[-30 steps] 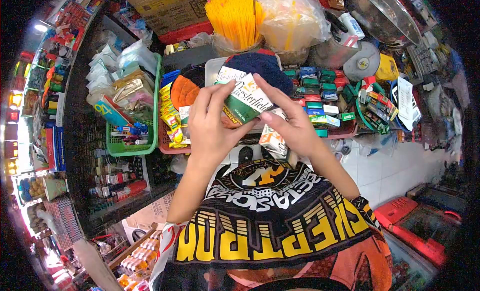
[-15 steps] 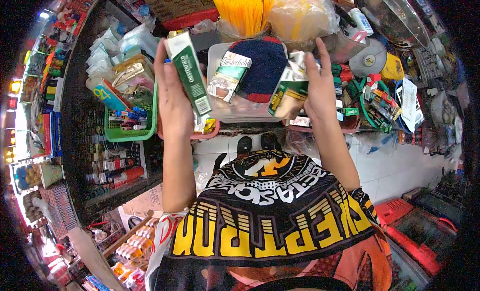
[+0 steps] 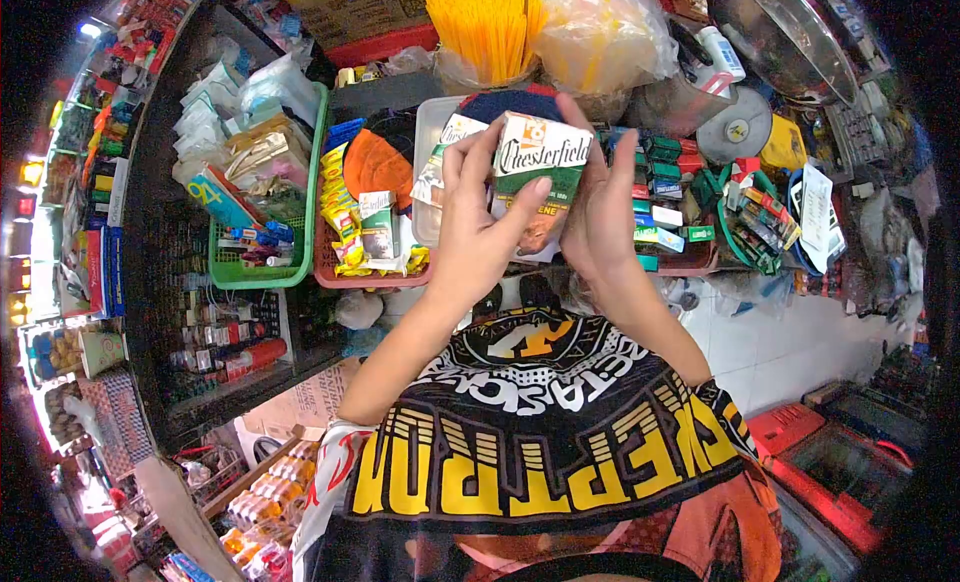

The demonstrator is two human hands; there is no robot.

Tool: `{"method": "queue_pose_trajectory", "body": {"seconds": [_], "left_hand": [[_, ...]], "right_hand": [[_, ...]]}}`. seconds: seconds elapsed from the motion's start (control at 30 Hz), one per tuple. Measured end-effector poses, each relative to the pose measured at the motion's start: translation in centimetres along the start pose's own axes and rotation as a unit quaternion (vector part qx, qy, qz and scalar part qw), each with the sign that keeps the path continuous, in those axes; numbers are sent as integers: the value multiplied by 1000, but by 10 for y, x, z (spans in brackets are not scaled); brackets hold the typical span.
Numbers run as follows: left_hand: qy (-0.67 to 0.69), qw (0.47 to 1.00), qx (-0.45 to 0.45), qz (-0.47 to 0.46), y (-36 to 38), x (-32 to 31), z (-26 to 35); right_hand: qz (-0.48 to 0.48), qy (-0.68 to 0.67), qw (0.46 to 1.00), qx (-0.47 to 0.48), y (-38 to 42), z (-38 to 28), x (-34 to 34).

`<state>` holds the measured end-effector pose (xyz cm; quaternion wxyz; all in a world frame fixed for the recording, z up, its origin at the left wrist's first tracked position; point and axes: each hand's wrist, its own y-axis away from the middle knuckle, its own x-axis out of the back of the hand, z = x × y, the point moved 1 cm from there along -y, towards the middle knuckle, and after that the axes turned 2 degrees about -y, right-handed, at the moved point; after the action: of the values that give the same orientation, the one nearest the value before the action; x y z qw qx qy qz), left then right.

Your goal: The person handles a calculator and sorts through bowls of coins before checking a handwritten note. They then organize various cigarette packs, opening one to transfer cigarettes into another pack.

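Note:
A white and green Chesterfield cigarette pack [image 3: 541, 154] is held upright in front of me, its printed front facing the camera. My left hand [image 3: 474, 207] grips its left side, the thumb lying across the lower front. My right hand [image 3: 603, 217] presses along its right side, with some fingers pointing up. Whether a second pack sits behind this one is hidden. Beyond the hands, another Chesterfield pack [image 3: 459, 132] lies in a clear plastic tub [image 3: 428, 117] beside dark blue fabric [image 3: 515, 104].
Left of the tub stands a red basket [image 3: 375, 280] with yellow sachets, an orange item and a Chesterfield pack. Beside it is a green basket [image 3: 262, 280] of packets. Several cigarette packs [image 3: 662, 197] lie to the right. Yellow sticks [image 3: 480, 27] and a plastic bag [image 3: 605, 37] stand behind.
My hands have come together from wide apart. The two packs, one in each hand before, have been brought to the middle, where one pack front now shows.

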<state>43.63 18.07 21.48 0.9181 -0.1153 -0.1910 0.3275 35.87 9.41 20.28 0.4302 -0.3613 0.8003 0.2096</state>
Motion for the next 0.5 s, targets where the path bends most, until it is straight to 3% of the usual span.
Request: {"method": "queue_pose_trajectory", "body": {"seconds": [0.03, 0.07, 0.13, 0.2, 0.27, 0.3, 0.37, 0.4, 0.47, 0.5], "left_hand": [[42, 999, -2, -14, 0, -1, 1], [42, 999, -1, -15, 0, -1, 1], [-78, 995, -43, -48, 0, -2, 2], [-65, 994, -50, -73, 0, 7, -3], [-66, 992, -39, -105, -3, 28, -9], [-161, 982, -93, -43, -8, 39, -19], [-298, 954, -14, 37, -16, 52, -28], [-299, 953, -12, 39, -20, 55, -38], [-468, 878, 94, -29, -23, 55, -60], [-468, 879, 93, -28, -23, 54, -59]], "right_hand": [[3, 40, 999, 35, 3, 1, -3], [-20, 166, 984, 59, 8, 4, -3], [-17, 193, 980, 50, 11, 4, -2], [-20, 191, 981, 0, 12, 0, 1], [-1, 216, 976, 20, 9, 3, 18], [17, 242, 969, 38, 9, 3, 25], [56, 207, 977, 20, 13, -8, 21], [48, 221, 973, 36, 13, -14, 23], [40, 236, 970, 52, 12, -20, 26], [53, 232, 970, 50, 12, -23, 27]]}}
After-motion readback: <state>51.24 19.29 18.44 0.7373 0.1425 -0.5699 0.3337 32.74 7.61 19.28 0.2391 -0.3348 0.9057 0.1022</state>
